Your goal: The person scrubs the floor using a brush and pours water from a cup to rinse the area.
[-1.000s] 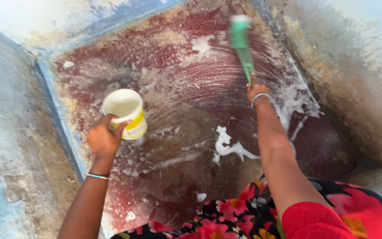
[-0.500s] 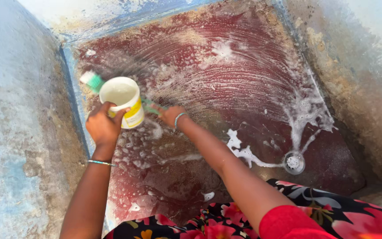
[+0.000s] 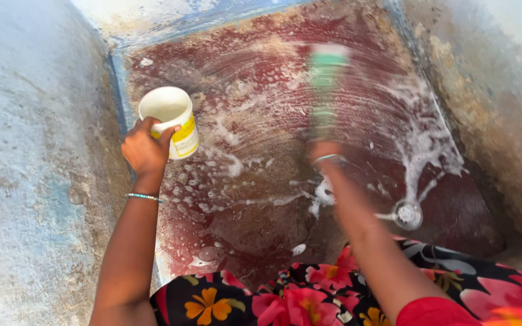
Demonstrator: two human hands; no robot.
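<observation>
My left hand (image 3: 144,148) grips a white plastic tub (image 3: 170,119) with a yellow label, held upright above the left side of a wet dark-red floor (image 3: 261,205). Its mouth faces up and looks empty. My right hand (image 3: 324,152) is blurred with motion and holds the handle of a green scrubbing brush (image 3: 325,78), whose head points away from me over the soapy middle of the floor. Both wrists wear thin bangles.
Stained, peeling blue-white walls (image 3: 25,151) close in on the left, back and right. A round metal drain (image 3: 407,214) sits in the floor at the right, with white foam streaks (image 3: 421,145) running toward it. My red-flowered dark dress (image 3: 309,296) fills the bottom edge.
The brush has swept from the far left, behind the tub, back to the middle of the floor. The tub has stayed in my left hand, raised slightly.
</observation>
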